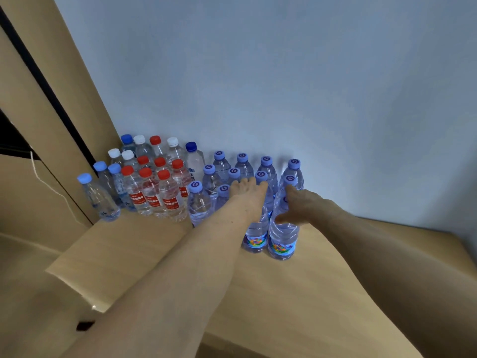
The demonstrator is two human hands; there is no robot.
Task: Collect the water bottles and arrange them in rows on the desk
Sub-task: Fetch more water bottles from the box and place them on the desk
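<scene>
**Closing up the front row**

Head view: On the light wooden desk (284,293), against the pale blue wall (309,73), the purple-capped clear plastic bottles (244,167) stand in rows. Red-capped, red-labelled bottles (152,200) are packed to their left.

Both arms reach to the front row. The right hand (303,202) wraps the shoulder of the right front bottle (282,239), clear ribbed plastic with a rainbow label, thumb curled round its near side. The left hand (247,193) lies over the top of the left front bottle (254,237), its twin. Its fingers stretch toward the caps behind, and I cannot tell whether it grips.

The pair stands upright, side by side. To my eye the job is setting them flush. Keep them vertical, ease them back slowly, and stop at first contact so the rows behind don't topple.
</scene>
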